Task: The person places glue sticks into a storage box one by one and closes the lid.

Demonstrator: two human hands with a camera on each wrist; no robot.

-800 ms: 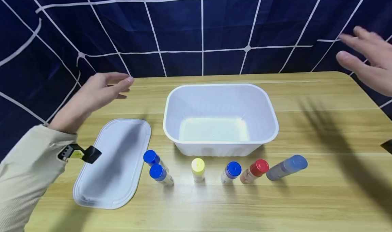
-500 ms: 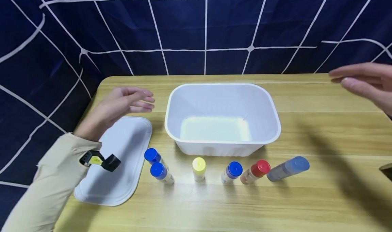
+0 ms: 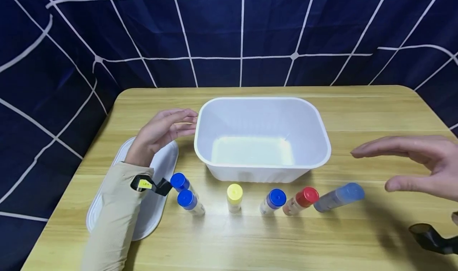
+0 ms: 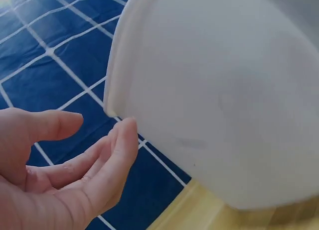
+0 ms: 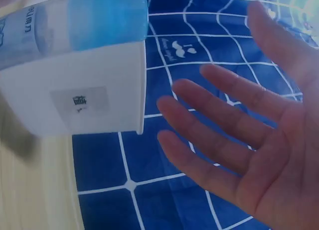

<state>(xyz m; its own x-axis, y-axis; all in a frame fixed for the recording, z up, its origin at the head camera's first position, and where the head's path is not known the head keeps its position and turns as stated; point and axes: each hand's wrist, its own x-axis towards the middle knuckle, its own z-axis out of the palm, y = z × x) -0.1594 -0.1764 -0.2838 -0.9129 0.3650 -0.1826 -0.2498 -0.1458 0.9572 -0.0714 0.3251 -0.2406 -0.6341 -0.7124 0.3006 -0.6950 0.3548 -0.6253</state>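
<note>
A yellow wrist tag starts "LE"; the left hand, fingers relaxed, thumb apart, is at the left rim of the white tub, contact uncertain. The tub, central on the table, bears an unreadable label; print on the light-blue-capped tube is blurred. The right hand hovers beyond, spread wide.

A draped nook — navy gridded cloth screens a wooden table.
</note>
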